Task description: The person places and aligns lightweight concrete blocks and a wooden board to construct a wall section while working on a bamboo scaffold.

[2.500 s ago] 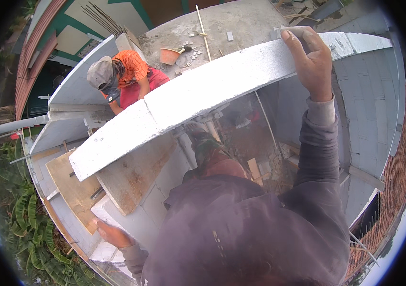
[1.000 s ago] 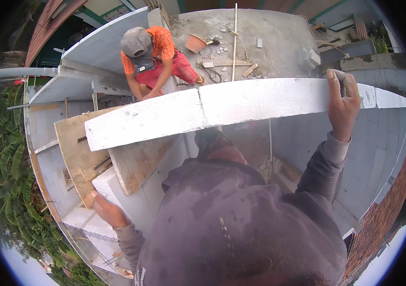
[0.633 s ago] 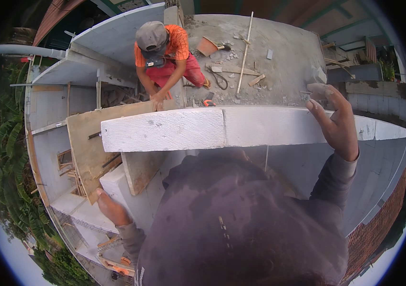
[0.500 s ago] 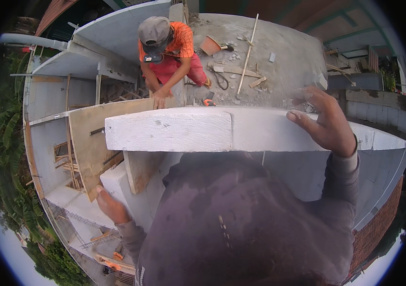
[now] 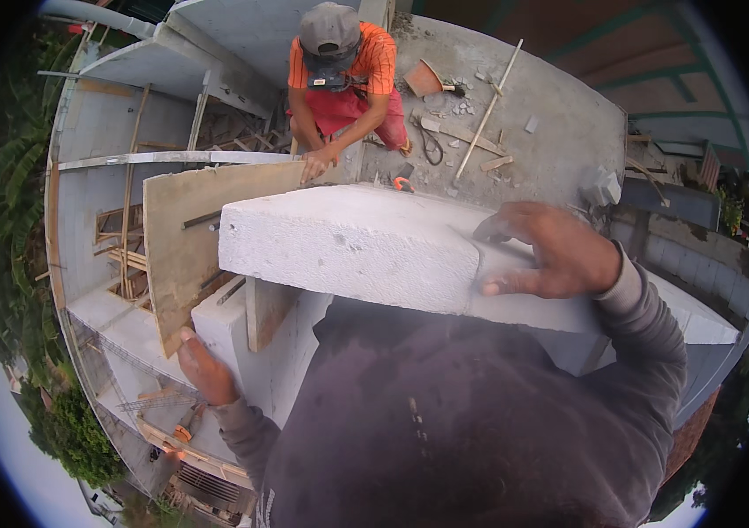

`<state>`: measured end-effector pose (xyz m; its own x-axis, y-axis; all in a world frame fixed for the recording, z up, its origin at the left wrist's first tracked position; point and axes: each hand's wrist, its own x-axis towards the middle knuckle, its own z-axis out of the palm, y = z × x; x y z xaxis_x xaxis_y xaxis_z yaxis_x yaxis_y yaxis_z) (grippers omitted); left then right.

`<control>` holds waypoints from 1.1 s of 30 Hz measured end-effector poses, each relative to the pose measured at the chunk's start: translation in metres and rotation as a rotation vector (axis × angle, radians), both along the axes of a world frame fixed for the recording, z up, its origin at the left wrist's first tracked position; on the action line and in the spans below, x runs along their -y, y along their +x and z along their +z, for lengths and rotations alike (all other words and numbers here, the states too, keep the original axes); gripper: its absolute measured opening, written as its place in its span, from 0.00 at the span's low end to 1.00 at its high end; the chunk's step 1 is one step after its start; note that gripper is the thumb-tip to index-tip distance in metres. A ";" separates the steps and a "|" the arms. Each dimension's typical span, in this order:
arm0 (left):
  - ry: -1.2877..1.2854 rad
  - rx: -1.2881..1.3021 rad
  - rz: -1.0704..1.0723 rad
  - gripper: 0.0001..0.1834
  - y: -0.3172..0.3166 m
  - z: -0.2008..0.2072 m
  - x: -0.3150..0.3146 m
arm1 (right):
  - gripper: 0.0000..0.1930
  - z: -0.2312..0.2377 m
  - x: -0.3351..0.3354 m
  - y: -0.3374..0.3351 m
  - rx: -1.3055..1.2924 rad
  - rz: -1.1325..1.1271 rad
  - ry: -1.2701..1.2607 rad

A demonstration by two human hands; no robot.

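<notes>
A white lightweight-block wall (image 5: pixel 348 249) runs across the middle in front of me. Over its top lies my right hand (image 5: pixel 559 253), thumb on the near side, fingers spread and touching the blocks. Low on the left, my left hand (image 5: pixel 207 371) is closed at the lower corner of a tan plywood board (image 5: pixel 203 207); some of its fingers are hidden. This board stands upright across the wall's left end. A second, smaller board (image 5: pixel 266 312) stands against the near side, beside a white block column (image 5: pixel 220 321). Dark rods (image 5: pixel 201 220) stick out between the board and the wall.
A co-worker in an orange shirt (image 5: pixel 372 66) crouches beyond the wall, hands at the plywood's far edge. On the grey slab (image 5: pixel 559 114) lie an orange dustpan-like scoop (image 5: pixel 423 79), a long pale stick (image 5: pixel 489 110), an orange-handled tool (image 5: pixel 403 183) and rubble. Left, the building drops to lower levels.
My right hand has come down from above the wall onto its top and moved left. My left hand stays at the plywood corner. The view has shifted and tilted.
</notes>
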<state>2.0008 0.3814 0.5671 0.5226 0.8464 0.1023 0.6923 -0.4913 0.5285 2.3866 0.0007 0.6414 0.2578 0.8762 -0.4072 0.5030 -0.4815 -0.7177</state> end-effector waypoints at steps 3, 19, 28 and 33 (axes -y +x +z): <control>-0.143 0.107 0.104 0.31 0.004 0.001 0.000 | 0.41 0.001 -0.003 0.005 -0.026 0.007 -0.011; -0.371 0.114 0.157 0.30 0.018 0.019 -0.022 | 0.44 -0.004 -0.002 0.010 -0.133 0.002 -0.074; -0.398 0.398 0.252 0.26 0.034 0.018 -0.003 | 0.44 -0.004 -0.005 0.012 -0.163 -0.001 -0.096; -0.237 0.270 0.230 0.24 0.034 0.015 0.002 | 0.46 -0.007 -0.003 0.012 -0.161 0.011 -0.100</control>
